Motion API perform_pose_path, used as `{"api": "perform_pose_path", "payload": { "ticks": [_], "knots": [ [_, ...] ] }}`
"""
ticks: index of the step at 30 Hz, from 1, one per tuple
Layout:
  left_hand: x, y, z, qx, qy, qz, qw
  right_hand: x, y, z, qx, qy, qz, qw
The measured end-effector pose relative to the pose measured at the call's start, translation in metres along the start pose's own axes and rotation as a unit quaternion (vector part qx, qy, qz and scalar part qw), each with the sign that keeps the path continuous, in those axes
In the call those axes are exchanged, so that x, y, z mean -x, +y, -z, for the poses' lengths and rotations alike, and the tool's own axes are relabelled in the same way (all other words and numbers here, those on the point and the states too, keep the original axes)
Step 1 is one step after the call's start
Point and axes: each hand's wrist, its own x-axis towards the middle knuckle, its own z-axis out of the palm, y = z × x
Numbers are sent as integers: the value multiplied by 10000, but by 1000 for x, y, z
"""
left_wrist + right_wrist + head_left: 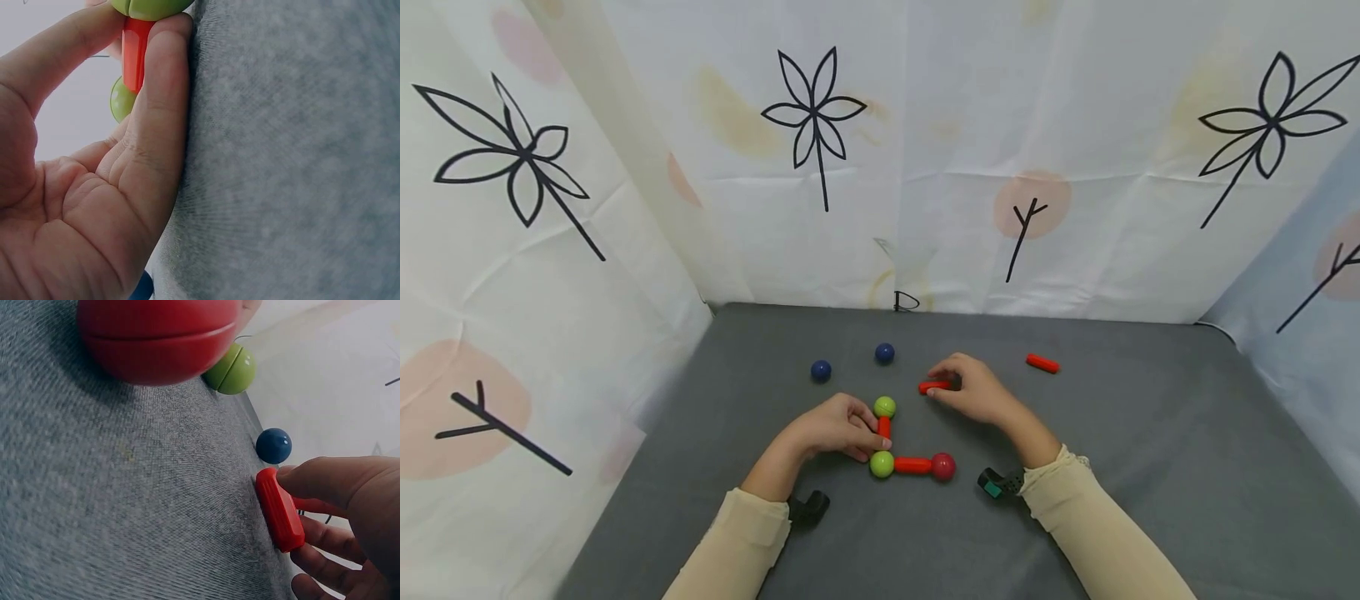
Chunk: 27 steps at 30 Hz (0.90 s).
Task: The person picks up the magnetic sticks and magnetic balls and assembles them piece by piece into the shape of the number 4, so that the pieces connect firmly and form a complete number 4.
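Note:
An L-shaped piece joins a near green ball (882, 464), a far green ball (885, 407) and a red ball (943, 467) with two ribbed red rods. My left hand (842, 427) pinches the piece by its corner, fingers about the upright red rod (134, 56) and the near green ball (150, 7). Beyond the piece, my right hand (973, 390) holds a loose red rod (934, 387) between thumb and fingers. In the right wrist view this rod (279, 509) lies close over the grey cloth, thumb at one end.
Two dark blue balls, a left one (821, 371) and a right one (884, 353), sit toward the back of the grey table (1150, 467). Another red rod (1042, 363) lies at the back right. A white patterned curtain (955, 250) stands behind the table.

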Motion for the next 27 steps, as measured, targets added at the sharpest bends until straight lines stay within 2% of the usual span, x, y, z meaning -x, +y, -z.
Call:
{"api": "perform_pose_path", "payload": {
  "ticks": [27],
  "knots": [
    [-2, 1, 1, 18, -47, 38, 10000, 0, 3, 0, -154, -21, 23, 9999]
  ]
}}
